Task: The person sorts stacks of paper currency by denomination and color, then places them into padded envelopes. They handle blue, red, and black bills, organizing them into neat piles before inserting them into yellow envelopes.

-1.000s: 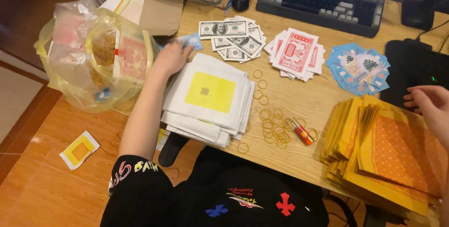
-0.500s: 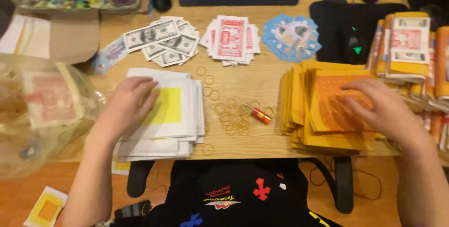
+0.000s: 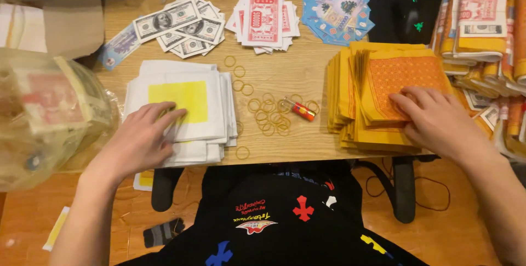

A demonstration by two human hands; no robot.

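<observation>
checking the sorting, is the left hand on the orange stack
No, the left hand rests on the white and yellow stack; the right hand is on the orange stack.

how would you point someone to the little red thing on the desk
Start at the wooden desk, between the white paper stack and the orange paper stack. Rubber bands lie scattered there, and the lighter lies among them. It is the only solid red, tube-shaped thing; the rest are thin tan loops.

Left hand (image 3: 139, 142) now lies on the white paper stack with yellow square (image 3: 181, 107); right hand (image 3: 438, 121) presses the orange-printed yellow paper stack (image 3: 383, 79).
</observation>
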